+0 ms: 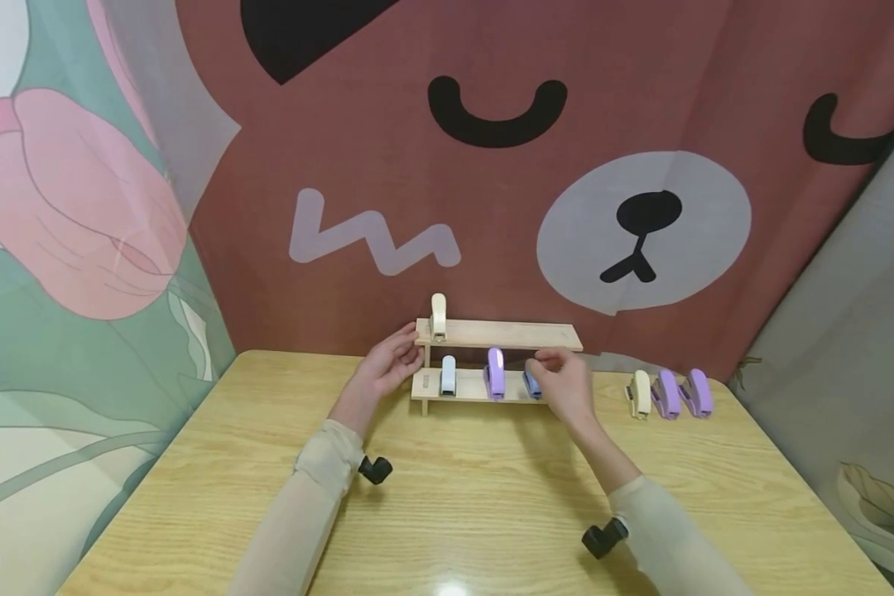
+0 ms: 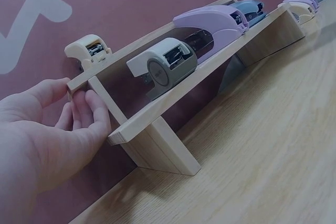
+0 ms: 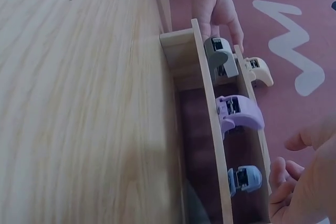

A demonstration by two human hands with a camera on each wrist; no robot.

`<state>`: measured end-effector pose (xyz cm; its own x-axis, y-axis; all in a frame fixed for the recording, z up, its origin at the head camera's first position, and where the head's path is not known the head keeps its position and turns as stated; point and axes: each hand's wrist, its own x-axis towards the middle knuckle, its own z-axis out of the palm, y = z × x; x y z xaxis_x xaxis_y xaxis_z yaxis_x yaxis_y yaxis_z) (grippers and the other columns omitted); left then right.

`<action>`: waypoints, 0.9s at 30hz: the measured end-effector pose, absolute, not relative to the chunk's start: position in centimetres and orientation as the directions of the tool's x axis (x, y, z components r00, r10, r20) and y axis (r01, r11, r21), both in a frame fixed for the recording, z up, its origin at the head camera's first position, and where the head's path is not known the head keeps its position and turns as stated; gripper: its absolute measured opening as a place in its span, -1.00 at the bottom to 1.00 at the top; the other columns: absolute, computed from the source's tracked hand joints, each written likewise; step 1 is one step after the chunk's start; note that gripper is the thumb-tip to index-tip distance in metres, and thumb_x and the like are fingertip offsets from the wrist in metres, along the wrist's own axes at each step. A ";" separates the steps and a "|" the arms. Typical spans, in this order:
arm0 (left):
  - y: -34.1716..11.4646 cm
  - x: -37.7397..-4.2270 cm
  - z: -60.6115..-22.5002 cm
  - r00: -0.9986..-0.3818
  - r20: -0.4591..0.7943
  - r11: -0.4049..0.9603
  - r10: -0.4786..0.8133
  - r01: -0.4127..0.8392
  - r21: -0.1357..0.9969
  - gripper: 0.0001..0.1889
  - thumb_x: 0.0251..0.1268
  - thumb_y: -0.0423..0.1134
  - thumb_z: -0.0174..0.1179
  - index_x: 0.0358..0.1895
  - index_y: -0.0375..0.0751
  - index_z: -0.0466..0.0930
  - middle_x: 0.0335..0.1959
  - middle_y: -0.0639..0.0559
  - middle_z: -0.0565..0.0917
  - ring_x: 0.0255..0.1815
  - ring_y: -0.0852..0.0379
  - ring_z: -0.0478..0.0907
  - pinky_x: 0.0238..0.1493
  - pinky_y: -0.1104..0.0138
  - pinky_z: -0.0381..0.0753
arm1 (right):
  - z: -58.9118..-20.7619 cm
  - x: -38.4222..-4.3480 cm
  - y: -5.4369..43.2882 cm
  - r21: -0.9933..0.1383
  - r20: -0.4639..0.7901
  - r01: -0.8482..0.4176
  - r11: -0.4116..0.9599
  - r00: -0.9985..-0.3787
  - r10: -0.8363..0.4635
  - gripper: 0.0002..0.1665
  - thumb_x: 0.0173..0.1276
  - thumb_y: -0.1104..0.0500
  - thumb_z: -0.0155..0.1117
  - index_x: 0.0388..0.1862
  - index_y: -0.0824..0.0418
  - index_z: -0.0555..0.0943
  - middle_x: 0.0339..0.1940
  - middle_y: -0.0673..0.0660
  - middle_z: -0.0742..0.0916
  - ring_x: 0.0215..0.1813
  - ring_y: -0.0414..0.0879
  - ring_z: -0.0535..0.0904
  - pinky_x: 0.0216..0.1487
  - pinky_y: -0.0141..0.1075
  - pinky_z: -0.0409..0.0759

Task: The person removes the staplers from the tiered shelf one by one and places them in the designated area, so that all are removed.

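Note:
A two-tier wooden rack (image 1: pixel 510 334) stands at the back of the table. My left hand (image 1: pixel 391 362) pinches the left end of its upper board between thumb and fingers. On that board, near the left end, sits a cream stapler (image 1: pixel 438 316). The lower board carries a white stapler with a grey base (image 2: pixel 169 66), a purple stapler (image 1: pixel 495 374) and a blue stapler (image 3: pixel 248 178). My right hand (image 1: pixel 566 382) is beside the blue stapler, partly covering it in the head view. In the right wrist view its fingers are loosely bent, apart from that stapler, with nothing between them.
A cream stapler (image 1: pixel 639 394) and two purple staplers (image 1: pixel 666 394) stand in a row on the wooden table (image 1: pixel 447 497), to the right of the rack. Close behind the rack hangs a printed cloth (image 1: pixel 372 314).

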<state>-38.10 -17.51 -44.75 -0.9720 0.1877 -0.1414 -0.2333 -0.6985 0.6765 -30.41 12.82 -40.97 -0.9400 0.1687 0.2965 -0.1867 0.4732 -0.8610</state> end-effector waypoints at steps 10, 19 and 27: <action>-17.2 -38.1 -44.6 -0.971 -0.144 -0.692 0.192 -0.238 0.681 -0.49 0.58 -0.44 0.04 0.50 -0.17 0.29 0.01 -0.06 0.43 -0.01 0.11 0.38 0.16 0.30 0.53 | -40.2 -31.0 10.6 -0.868 0.305 -0.212 0.449 -0.942 0.143 -0.76 0.30 0.20 0.38 -0.11 0.30 0.69 -0.29 0.18 0.71 -0.24 0.02 0.59 -0.26 -0.24 0.54; -17.5 -38.3 -44.9 -0.972 -0.147 -0.698 0.183 -0.234 0.677 -0.48 0.56 -0.45 0.06 0.51 -0.17 0.30 0.02 -0.08 0.44 -0.01 0.11 0.40 0.10 0.31 0.57 | -39.8 -31.4 7.2 -0.870 0.320 -0.242 0.430 -0.940 0.119 -0.80 0.28 0.17 0.42 -0.16 0.22 0.71 -0.32 0.12 0.74 -0.26 -0.01 0.62 -0.22 -0.21 0.56; -17.5 -38.2 -44.7 -0.971 -0.148 -0.696 0.189 -0.239 0.677 -0.49 0.57 -0.44 0.05 0.51 -0.16 0.30 0.04 -0.08 0.46 -0.01 0.12 0.40 0.13 0.31 0.55 | -39.9 -31.8 4.4 -0.871 0.326 -0.270 0.409 -0.943 0.072 -0.78 0.24 0.16 0.44 -0.16 0.22 0.71 -0.33 0.10 0.74 -0.30 -0.04 0.64 -0.26 -0.22 0.60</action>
